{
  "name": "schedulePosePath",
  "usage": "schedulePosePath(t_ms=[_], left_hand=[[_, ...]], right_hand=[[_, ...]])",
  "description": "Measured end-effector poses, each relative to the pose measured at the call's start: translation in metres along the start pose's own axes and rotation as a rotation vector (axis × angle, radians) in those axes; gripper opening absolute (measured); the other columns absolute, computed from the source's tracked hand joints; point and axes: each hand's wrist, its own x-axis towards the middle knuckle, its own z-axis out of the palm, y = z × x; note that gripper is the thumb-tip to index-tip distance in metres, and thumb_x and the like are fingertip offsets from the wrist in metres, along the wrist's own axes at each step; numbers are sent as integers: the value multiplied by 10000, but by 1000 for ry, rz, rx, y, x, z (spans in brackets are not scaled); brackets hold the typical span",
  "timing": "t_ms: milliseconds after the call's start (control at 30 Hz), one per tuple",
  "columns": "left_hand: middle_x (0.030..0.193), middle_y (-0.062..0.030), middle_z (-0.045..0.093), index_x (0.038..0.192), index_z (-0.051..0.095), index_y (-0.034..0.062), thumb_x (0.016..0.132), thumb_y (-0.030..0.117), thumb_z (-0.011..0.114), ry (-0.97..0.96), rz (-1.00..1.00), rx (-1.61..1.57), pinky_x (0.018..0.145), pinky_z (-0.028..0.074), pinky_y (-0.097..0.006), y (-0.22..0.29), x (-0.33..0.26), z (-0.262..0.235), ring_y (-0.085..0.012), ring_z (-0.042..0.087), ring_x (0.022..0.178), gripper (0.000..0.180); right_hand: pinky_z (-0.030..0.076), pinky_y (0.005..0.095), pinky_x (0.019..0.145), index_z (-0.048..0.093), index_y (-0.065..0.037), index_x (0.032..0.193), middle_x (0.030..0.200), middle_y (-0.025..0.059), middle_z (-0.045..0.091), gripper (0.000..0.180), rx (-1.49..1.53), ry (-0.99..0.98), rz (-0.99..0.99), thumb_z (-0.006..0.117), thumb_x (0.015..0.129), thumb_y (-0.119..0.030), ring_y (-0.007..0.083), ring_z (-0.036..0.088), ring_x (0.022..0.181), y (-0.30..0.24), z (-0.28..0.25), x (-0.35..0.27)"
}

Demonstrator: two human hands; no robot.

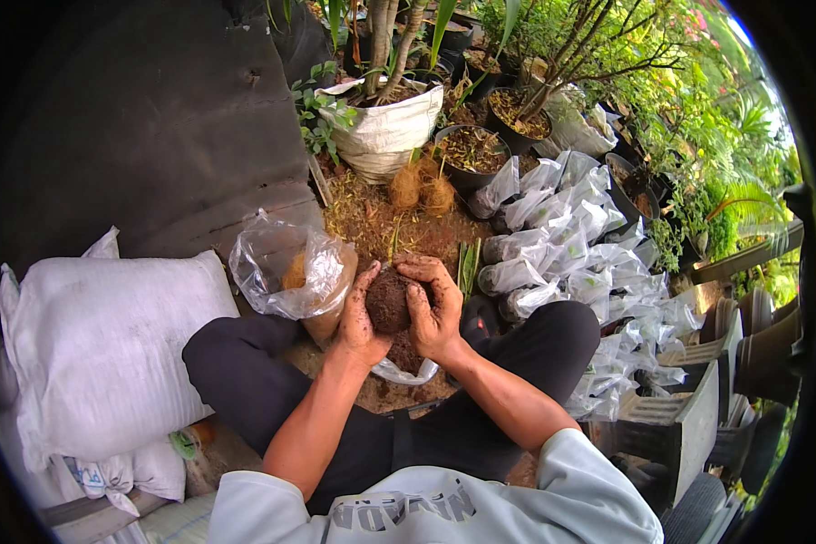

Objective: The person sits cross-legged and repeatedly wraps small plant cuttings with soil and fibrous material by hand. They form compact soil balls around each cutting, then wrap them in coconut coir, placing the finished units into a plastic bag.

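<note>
Both my hands are cupped around a dark brown ball of soil, held between my crossed legs. My left hand presses on its left side, and my right hand curves over its right side with soil on the fingers. A thin green shoot shows just beyond the ball; whether it grows from it I cannot tell. Beneath my hands lies a clear plastic bag with loose dark soil in it. Left of my left hand stands a larger clear plastic bag with brown material inside.
Two brown fibrous balls with shoots sit ahead, before a plant in a white sack. Rows of clear-bagged plants stand on the right, near black pots. A full white sack lies left; a grey crate stands right.
</note>
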Motion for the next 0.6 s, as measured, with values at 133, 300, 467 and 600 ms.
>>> schedulePosePath(t_ms=[133, 300, 467, 600], left_hand=[[1151, -57, 649, 1195, 606, 86, 1031, 337, 396, -163, -10, -107, 917, 537, -361, -4, -4, -5, -189, 642, 1057, 366], [1157, -66, 625, 1231, 589, 94, 1018, 377, 420, -25, -25, -48, 960, 524, -362, -10, -4, -13, -200, 626, 1074, 392], [1118, -74, 638, 1194, 590, 46, 1030, 277, 338, -102, 51, -50, 885, 559, -363, -3, 0, -13, -197, 649, 1020, 379], [1113, -73, 640, 1187, 592, 45, 1029, 283, 353, -136, -48, -50, 876, 563, -355, -4, -3, -12, -200, 651, 1015, 372]], right_hand=[[447, 510, 1036, 666, 5, 1028, 1042, 189, 682, 204, -183, -156, -143, 608, 835, -29, 364, 659, 1025, -6, 3, -5], [432, 524, 1055, 693, -18, 989, 993, 147, 693, 205, -170, -207, -186, 601, 806, -28, 347, 662, 1020, -3, 6, -6], [424, 512, 1054, 700, -28, 1034, 1079, 147, 687, 251, -376, -286, -185, 619, 803, -82, 334, 659, 1022, -1, 1, -2], [377, 534, 1094, 703, -75, 1075, 1110, 120, 661, 296, -206, -277, -372, 649, 798, -164, 313, 624, 1084, -1, 1, -8]])
